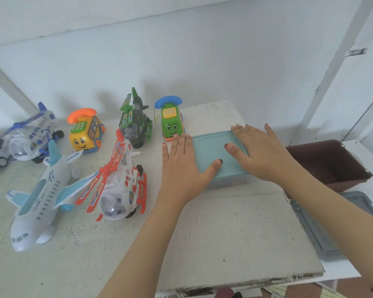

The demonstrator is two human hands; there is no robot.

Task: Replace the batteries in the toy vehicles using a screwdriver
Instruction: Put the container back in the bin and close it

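Observation:
A light-blue lidded box [211, 151] sits on the white table [224, 229] at the right. My left hand [181, 166] lies flat along its left edge, thumb on the lid. My right hand [261, 151] lies flat on the lid's right side, fingers straight. To the left stand toy vehicles: a green phone car [172, 123], a green helicopter [134, 123], a red-and-white helicopter [122, 186], a yellow phone car [85, 132], a white airplane [41, 196] and a blue-and-white helicopter [24, 138]. No screwdriver or batteries are visible.
A brown open bin [329, 162] stands off the table's right edge, with a grey lid [323, 229] in front of it. A white wall runs behind the table. The table's front edge is chipped.

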